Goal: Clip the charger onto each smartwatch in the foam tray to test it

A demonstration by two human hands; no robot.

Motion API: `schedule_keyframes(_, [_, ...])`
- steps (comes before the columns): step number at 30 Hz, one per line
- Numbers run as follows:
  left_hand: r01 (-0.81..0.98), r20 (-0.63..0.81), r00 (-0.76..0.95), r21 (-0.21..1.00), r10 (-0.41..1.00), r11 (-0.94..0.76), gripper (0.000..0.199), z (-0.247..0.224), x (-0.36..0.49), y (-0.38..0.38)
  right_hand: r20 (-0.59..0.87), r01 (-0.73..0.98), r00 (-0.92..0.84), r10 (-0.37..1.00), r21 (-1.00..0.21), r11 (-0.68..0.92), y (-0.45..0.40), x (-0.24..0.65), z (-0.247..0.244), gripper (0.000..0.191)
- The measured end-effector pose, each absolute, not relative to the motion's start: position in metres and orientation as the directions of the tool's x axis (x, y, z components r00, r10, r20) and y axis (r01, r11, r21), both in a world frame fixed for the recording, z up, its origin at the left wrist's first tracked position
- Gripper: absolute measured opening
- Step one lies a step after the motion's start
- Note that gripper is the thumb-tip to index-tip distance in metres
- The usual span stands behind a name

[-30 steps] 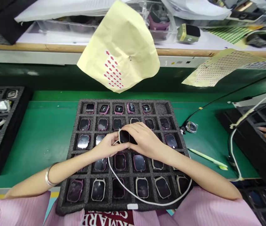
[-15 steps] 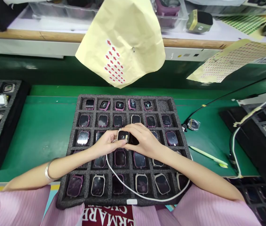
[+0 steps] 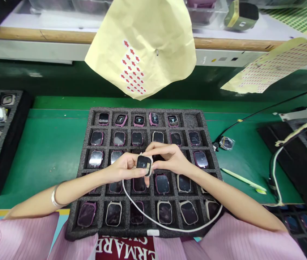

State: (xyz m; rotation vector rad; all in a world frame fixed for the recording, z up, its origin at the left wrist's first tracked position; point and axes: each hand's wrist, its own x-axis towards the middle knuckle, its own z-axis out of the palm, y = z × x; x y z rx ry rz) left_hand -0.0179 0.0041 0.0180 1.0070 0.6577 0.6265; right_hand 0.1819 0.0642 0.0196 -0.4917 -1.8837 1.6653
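Note:
Above the middle of a grey foam tray (image 3: 148,198), a smartwatch (image 3: 143,163) with a light case and dark screen is pinched in my left hand (image 3: 127,167). My left thumb lies over its lower edge, on a small yellowish sticker. At the watch's right side, the thumb and fingertips of my right hand (image 3: 169,157) grip its rim. A white cable (image 3: 153,217) runs from beneath my left hand, loops across the tray and passes under my right forearm. Watches in purple and light cases, such as a purple-cased one (image 3: 162,183), lie in the tray's compartments.
More foam trays stand at left (image 3: 15,144) and right (image 3: 275,144). A green pen (image 3: 242,179) and a small bagged item (image 3: 226,143) lie right of the middle tray. Yellow sheets with red arrow stickers (image 3: 142,47) hang from the shelf edge.
The watch has come slightly lower and its screen shows more fully. My right fingers have shifted along its right side, and one left finger now shows below it. The camera view moved slightly.

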Motion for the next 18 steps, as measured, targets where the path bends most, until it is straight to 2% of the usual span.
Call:
schedule_keyframes(2, [-0.180, -0.185, 0.664, 0.901, 0.724, 0.396, 0.033, 0.018, -0.019, 0.004, 0.185, -0.153, -0.750, 0.635, -0.983, 0.105, 0.064, 0.180, 0.014, 0.030])
schedule_keyframes(5, [-0.200, -0.208, 0.627, 0.888, 0.751, 0.414, 0.033, 0.015, -0.019, 0.003, 0.198, -0.142, -0.755, 0.625, -0.980, 0.139, 0.066, 0.179, 0.017, 0.029])
schedule_keyframes(8, [-0.190, -0.229, 0.540, 0.904, 0.810, 0.382, 0.031, 0.014, -0.015, 0.003, 0.238, -0.074, -0.795, 0.558, -0.951, 0.300, 0.070, 0.181, 0.027, 0.037])
schedule_keyframes(12, [-0.135, -0.262, 0.425, 0.928, 0.867, 0.347, 0.032, 0.015, -0.009, 0.004, 0.261, 0.108, -0.804, 0.534, -0.820, 0.562, 0.068, 0.184, 0.031, 0.057])
schedule_keyframes(18, [-0.121, -0.232, 0.417, 0.944, 0.879, 0.307, 0.027, 0.007, -0.007, 0.002, 0.284, 0.284, -0.774, 0.565, -0.643, 0.711, 0.052, 0.178, 0.023, 0.042])
